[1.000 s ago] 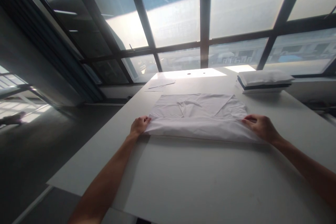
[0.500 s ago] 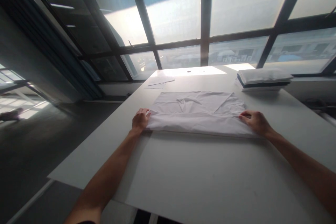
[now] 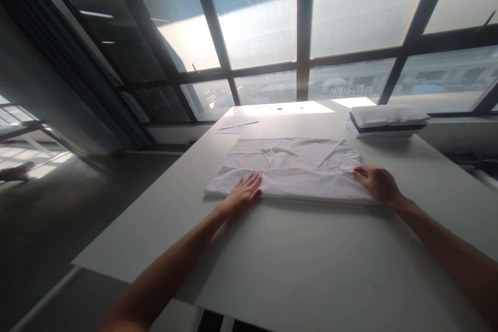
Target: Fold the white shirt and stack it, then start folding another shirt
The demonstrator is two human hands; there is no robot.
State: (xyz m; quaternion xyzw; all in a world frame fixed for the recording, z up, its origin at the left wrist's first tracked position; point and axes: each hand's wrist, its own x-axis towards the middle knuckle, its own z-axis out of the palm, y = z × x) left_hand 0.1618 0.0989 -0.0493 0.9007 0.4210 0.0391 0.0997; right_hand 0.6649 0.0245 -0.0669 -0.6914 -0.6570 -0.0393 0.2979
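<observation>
A white cloth garment (image 3: 299, 161) lies folded into a wide rectangle on the table, its near edge turned up in a band. Creases gather around its middle; its exact kind is hard to make out. On the left part of that band, my left hand (image 3: 244, 193) rests flat with the fingers stretched out. At the right end, my right hand (image 3: 377, 181) pinches the garment's edge between thumb and fingers.
The white table (image 3: 303, 259) reaches to the large windows. A stack of folded cloths (image 3: 389, 119), white and dark, stands at the back right. Thin white sheets (image 3: 237, 123) lie at the back left. A dark curtain (image 3: 78, 52) hangs at the left.
My left hand has let go of the garment's left end and moved right, now lying flat on the near band. My right hand has stayed at the right end.
</observation>
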